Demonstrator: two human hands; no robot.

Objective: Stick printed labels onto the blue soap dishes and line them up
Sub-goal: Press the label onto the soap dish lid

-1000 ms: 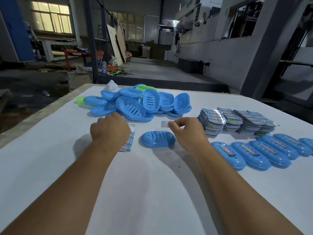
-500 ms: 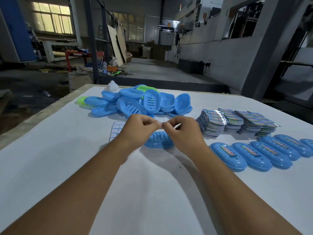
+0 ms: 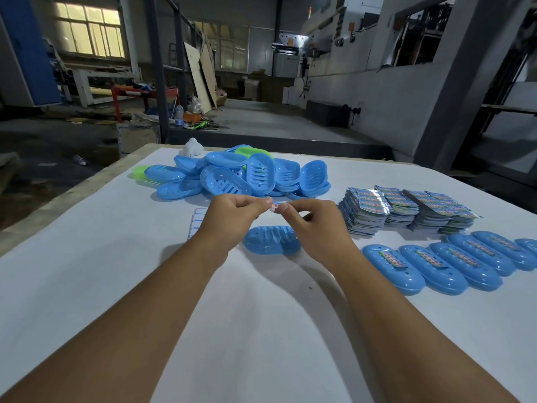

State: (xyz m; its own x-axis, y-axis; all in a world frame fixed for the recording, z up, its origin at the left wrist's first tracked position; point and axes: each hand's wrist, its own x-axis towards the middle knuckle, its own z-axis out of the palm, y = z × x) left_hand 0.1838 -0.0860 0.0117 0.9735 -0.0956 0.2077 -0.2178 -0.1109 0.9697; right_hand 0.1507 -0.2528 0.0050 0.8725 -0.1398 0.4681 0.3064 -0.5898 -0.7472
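Observation:
An unlabelled blue soap dish (image 3: 270,243) lies upside down on the white table (image 3: 87,271), just below my hands. My left hand (image 3: 232,216) and my right hand (image 3: 313,222) meet above it, and both pinch a small printed label (image 3: 276,205) between their fingertips. A label sheet (image 3: 197,221) lies flat behind my left wrist, partly hidden. At the right, several labelled blue dishes (image 3: 436,266) stand in a row.
A heap of loose blue soap dishes (image 3: 247,177), with a few green ones, fills the far middle of the table. Stacks of printed label sheets (image 3: 406,210) sit at the far right. A small white object (image 3: 193,148) stands at the far edge.
My left hand left the label sheet on the table and came to meet my right hand above the dish. Both now hold the label slightly higher, pulled a little apart.

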